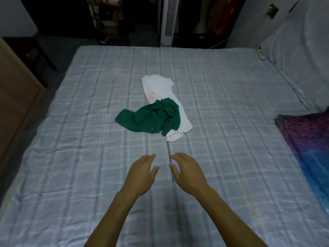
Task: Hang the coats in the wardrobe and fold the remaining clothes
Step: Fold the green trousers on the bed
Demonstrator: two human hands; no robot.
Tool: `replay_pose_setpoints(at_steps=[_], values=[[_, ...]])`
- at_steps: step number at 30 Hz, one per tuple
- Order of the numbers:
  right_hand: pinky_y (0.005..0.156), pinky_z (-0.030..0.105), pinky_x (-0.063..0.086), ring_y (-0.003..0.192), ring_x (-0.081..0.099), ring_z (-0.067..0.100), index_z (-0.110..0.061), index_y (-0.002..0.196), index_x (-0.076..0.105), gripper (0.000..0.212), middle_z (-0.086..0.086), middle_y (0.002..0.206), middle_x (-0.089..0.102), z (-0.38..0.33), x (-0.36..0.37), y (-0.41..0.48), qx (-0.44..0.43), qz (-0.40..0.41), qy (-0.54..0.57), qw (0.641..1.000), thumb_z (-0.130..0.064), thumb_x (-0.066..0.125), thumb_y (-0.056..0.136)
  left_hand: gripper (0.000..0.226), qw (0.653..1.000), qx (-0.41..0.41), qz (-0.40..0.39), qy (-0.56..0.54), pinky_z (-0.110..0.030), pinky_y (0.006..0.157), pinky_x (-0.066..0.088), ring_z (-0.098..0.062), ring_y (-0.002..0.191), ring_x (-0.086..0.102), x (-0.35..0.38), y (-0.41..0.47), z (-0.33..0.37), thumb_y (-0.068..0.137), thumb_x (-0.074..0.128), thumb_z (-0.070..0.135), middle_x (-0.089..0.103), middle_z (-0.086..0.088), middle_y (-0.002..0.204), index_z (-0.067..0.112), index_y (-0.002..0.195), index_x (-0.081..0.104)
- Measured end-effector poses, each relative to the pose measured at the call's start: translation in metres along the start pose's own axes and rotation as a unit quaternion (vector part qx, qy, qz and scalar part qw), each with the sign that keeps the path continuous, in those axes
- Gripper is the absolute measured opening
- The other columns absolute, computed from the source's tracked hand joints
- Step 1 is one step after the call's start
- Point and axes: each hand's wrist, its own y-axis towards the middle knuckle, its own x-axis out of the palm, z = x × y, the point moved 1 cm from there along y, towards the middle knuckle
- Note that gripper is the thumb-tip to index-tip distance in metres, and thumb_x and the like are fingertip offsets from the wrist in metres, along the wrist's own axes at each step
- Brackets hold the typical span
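Observation:
A crumpled green garment (151, 118) lies in the middle of the bed (71, 157), partly on top of a white garment (158, 88) with an orange print. A thin patterned cord (169, 157) runs from under the white garment toward me. My left hand (142, 173) and my right hand (187, 172) reach out side by side over the sheet, short of the clothes, fingers relaxed and holding nothing. The cord passes between them, close to my right thumb.
A white tower fan (168, 20) stands beyond the far edge of the bed, with a dark open wardrobe (222, 16) of hanging clothes behind it. A purple and blue blanket (308, 143) lies at the right. A wooden panel (16, 97) stands on the left.

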Motion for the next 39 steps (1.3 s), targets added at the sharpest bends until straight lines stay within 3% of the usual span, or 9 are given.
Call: replay_pose_setpoints(at_steps=[7, 15, 20, 24, 26, 28, 31, 34, 39], values=[[0.094, 0.041, 0.049, 0.104, 0.062, 0.029, -0.011, 0.119, 0.064, 0.045, 0.013, 0.118, 0.065, 0.035, 0.042, 0.105, 0.011, -0.046, 0.021, 0.999, -0.038, 0.042, 0.092, 0.048, 0.998, -0.026, -0.033, 0.041, -0.031, 0.101, 0.038, -0.027, 0.119, 0.052, 0.023, 0.113, -0.040, 0.096, 0.050, 0.030, 0.052, -0.014, 0.134, 0.008, 0.138, 0.043], [0.100, 0.037, 0.040, 0.112, 0.058, 0.029, -0.014, 0.121, 0.063, 0.039, 0.011, 0.123, 0.063, 0.079, 0.107, 0.202, 0.044, -0.064, 0.039, 0.996, -0.031, 0.050, 0.089, 0.050, 0.989, -0.070, -0.077, 0.104, -0.035, 0.095, 0.041, -0.028, 0.115, 0.050, 0.082, 0.254, -0.116, 0.097, 0.043, 0.030, 0.050, -0.013, 0.133, 0.012, 0.143, 0.035], [0.105, 0.021, 0.024, 0.126, 0.044, 0.018, -0.020, 0.134, 0.051, 0.038, 0.001, 0.138, 0.050, 0.100, 0.140, 0.216, 0.056, -0.108, 0.040, 0.992, -0.030, 0.044, 0.098, 0.060, 0.991, -0.091, -0.032, 0.095, -0.041, 0.098, 0.039, -0.032, 0.122, 0.043, 0.133, 0.317, -0.151, 0.091, 0.053, 0.024, 0.043, -0.020, 0.137, 0.008, 0.144, 0.030], [0.109, 0.022, 0.021, 0.130, 0.037, 0.012, -0.027, 0.138, 0.044, 0.041, -0.006, 0.141, 0.045, 0.112, 0.153, 0.225, 0.075, -0.129, 0.043, 0.988, -0.037, 0.038, 0.098, 0.076, 0.983, -0.112, -0.023, 0.143, -0.046, 0.104, 0.034, -0.035, 0.130, 0.036, 0.164, 0.352, -0.176, 0.083, 0.064, 0.021, 0.036, -0.022, 0.144, 0.007, 0.146, 0.025], [0.111, 0.022, 0.019, 0.132, 0.036, 0.012, -0.026, 0.138, 0.045, 0.047, -0.006, 0.143, 0.044, 0.117, 0.154, 0.225, 0.079, -0.131, 0.046, 0.987, -0.042, 0.034, 0.095, 0.064, 0.979, -0.115, -0.001, 0.166, -0.041, 0.093, 0.039, -0.033, 0.117, 0.047, 0.169, 0.364, -0.184, 0.080, 0.063, 0.012, 0.049, -0.019, 0.130, 0.006, 0.139, 0.038], [0.110, 0.021, 0.016, 0.133, 0.035, 0.013, -0.026, 0.138, 0.045, 0.049, -0.005, 0.143, 0.044, 0.120, 0.153, 0.224, 0.082, -0.139, 0.051, 0.985, -0.042, 0.033, 0.093, 0.040, 0.976, -0.114, 0.016, 0.187, -0.036, 0.082, 0.038, -0.030, 0.102, 0.052, 0.161, 0.374, -0.185, 0.079, 0.056, 0.003, 0.058, -0.014, 0.113, 0.007, 0.119, 0.054], [0.109, 0.021, 0.018, 0.132, 0.038, 0.015, -0.025, 0.137, 0.046, 0.056, -0.002, 0.141, 0.046, 0.122, 0.143, 0.220, 0.081, -0.140, 0.054, 0.985, -0.048, 0.026, 0.090, 0.020, 0.981, -0.083, 0.002, 0.178, -0.032, 0.069, 0.033, -0.028, 0.088, 0.056, 0.137, 0.379, -0.181, 0.079, 0.049, -0.001, 0.061, -0.012, 0.098, 0.007, 0.096, 0.056], [0.108, 0.026, 0.027, 0.126, 0.046, 0.020, -0.020, 0.132, 0.053, 0.050, 0.001, 0.135, 0.053, 0.115, 0.125, 0.218, 0.087, -0.118, 0.057, 0.988, -0.039, 0.036, 0.089, 0.009, 0.994, -0.034, -0.014, 0.103, -0.033, 0.066, 0.041, -0.029, 0.081, 0.057, 0.109, 0.364, -0.172, 0.082, 0.053, 0.003, 0.062, -0.014, 0.093, 0.004, 0.090, 0.057], [0.099, 0.036, 0.045, 0.109, 0.057, 0.022, -0.015, 0.127, 0.058, 0.043, 0.005, 0.122, 0.061, 0.087, 0.090, 0.214, 0.072, -0.047, 0.069, 0.994, -0.032, 0.046, 0.089, 0.013, 0.999, 0.021, -0.046, -0.012, -0.029, 0.069, 0.047, -0.019, 0.082, 0.060, 0.058, 0.321, -0.127, 0.086, 0.062, 0.011, 0.067, -0.007, 0.095, 0.006, 0.097, 0.066]])
